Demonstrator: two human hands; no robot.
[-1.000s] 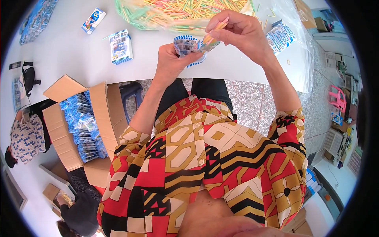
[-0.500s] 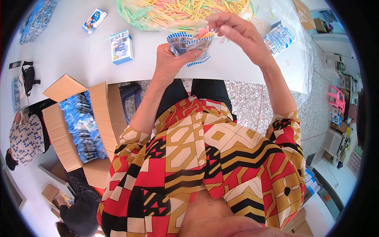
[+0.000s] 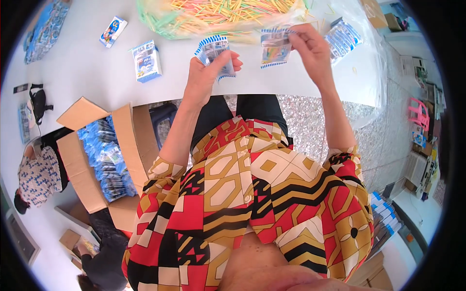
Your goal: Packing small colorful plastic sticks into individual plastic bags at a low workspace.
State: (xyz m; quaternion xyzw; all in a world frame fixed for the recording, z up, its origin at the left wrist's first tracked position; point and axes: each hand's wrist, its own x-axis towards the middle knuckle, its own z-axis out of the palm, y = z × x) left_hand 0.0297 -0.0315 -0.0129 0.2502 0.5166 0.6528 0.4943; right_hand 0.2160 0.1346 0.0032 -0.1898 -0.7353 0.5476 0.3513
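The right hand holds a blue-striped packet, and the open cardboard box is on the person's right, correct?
Not quite: the head view shows the open cardboard box on the person's left. The right hand does hold a blue-striped packet.

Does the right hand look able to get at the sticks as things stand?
Probably yes: the sticks lie close by the right hand, exposed in their bag, though the packet in its grip may need putting down first.

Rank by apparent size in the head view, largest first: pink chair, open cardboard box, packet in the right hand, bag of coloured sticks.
1. Open cardboard box, flaps included
2. Bag of coloured sticks, cut off at top
3. Packet in the right hand
4. Pink chair, farther away
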